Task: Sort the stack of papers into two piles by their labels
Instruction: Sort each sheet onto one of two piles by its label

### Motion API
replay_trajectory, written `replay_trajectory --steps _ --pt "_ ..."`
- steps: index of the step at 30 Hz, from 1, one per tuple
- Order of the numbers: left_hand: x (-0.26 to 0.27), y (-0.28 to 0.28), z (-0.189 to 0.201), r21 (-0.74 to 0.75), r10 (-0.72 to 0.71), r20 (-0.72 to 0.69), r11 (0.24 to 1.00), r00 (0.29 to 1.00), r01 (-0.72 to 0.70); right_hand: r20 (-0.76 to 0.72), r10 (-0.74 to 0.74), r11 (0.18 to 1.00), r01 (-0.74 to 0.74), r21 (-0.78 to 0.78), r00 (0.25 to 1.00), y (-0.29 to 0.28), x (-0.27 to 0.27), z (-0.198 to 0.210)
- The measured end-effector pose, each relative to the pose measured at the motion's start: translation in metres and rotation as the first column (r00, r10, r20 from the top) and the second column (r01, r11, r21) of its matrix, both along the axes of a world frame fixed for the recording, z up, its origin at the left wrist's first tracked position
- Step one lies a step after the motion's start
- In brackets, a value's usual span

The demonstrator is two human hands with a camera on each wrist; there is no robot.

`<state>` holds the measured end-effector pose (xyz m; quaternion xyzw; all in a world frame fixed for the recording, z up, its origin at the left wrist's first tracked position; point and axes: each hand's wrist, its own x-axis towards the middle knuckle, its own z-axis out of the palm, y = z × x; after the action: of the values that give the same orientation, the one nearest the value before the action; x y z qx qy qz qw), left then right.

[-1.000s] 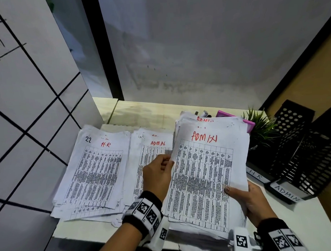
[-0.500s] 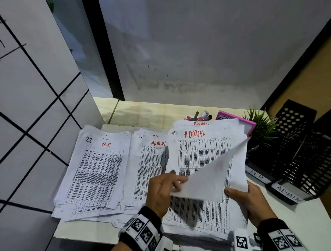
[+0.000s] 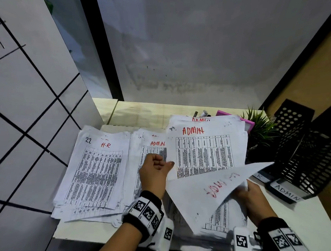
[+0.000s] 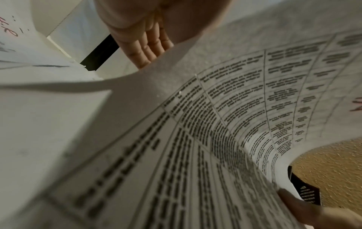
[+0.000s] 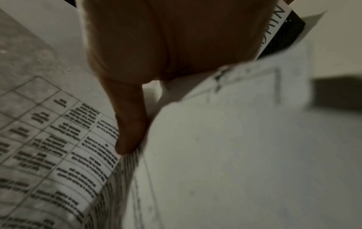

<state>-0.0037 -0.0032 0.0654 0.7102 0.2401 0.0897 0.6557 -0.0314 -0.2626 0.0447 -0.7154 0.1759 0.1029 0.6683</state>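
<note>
An H.R pile [image 3: 95, 171] lies at the left of the table, with an ADMIN pile [image 3: 143, 150] beside it. My right hand [image 3: 253, 199] grips the lower right edge of the unsorted stack [image 3: 205, 152], whose top sheet reads ADMIN. One ADMIN sheet [image 3: 201, 197] is flipped over toward me, blank back up, and its corner ends at my right hand. My left hand [image 3: 155, 170] sits at the stack's left edge with curled fingers, its thumb tip against the top sheet. Whether it pinches paper is hidden. In the right wrist view my thumb [image 5: 131, 124] presses into the papers.
Black mesh trays stand at the right, with labels H R [image 3: 259, 176] and ADMIN [image 3: 287, 193]. A small plant [image 3: 258, 126] and a pink box [image 3: 247, 122] sit behind the stack. A tiled wall [image 3: 29, 130] bounds the left.
The top ADMIN sheet was lifted by my left hand and has folded over toward my right hand. My left hand moved back up to the stack's left edge. Another ADMIN sheet now shows.
</note>
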Motion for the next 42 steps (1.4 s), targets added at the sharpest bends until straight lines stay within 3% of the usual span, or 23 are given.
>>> replay_trajectory --steps 5,9,14,22,25,29,32,35,39,42 --pt "0.000 -0.001 0.004 0.077 0.011 0.025 0.997 1.000 -0.012 -0.004 0.026 0.991 -0.026 0.130 1.000 0.003 0.000 0.011" --pt "-0.007 -0.002 0.004 0.179 -0.083 0.130 0.982 0.988 0.059 0.007 0.018 0.987 -0.019 0.161 1.000 0.004 0.001 0.010" --pt "-0.020 0.008 0.006 0.481 -0.330 0.333 0.865 0.883 0.141 0.013 -0.012 0.977 0.009 0.215 1.000 0.001 -0.001 0.007" --pt "-0.031 0.012 -0.001 0.576 -0.469 0.428 0.800 0.773 0.167 0.001 0.008 0.973 -0.008 0.229 1.000 0.002 0.001 0.006" --pt "-0.033 0.010 0.003 0.518 -0.470 0.391 0.823 0.792 0.232 -0.005 0.012 0.973 -0.010 0.229 1.000 0.003 0.001 0.008" --pt "-0.042 0.007 0.016 0.329 -0.480 0.300 0.863 0.824 0.383 -0.002 0.016 0.967 -0.015 0.253 1.000 0.004 0.001 0.010" --pt "-0.040 0.003 0.017 0.301 -0.423 0.255 0.889 0.870 0.345 -0.021 0.002 0.960 0.004 0.280 1.000 0.004 0.002 0.011" --pt "-0.038 -0.001 0.024 0.285 -0.357 0.289 0.918 0.888 0.276 -0.025 -0.047 0.944 0.053 0.325 0.999 0.003 0.001 0.010" --pt "-0.048 -0.002 0.050 0.408 -0.440 0.465 0.876 0.768 0.256 -0.024 -0.099 0.912 0.100 0.398 0.995 -0.001 0.002 0.010" --pt "-0.047 0.009 0.056 0.207 -0.325 0.448 0.944 0.833 0.257 0.002 -0.139 0.899 0.125 0.419 0.990 -0.008 0.005 0.011"
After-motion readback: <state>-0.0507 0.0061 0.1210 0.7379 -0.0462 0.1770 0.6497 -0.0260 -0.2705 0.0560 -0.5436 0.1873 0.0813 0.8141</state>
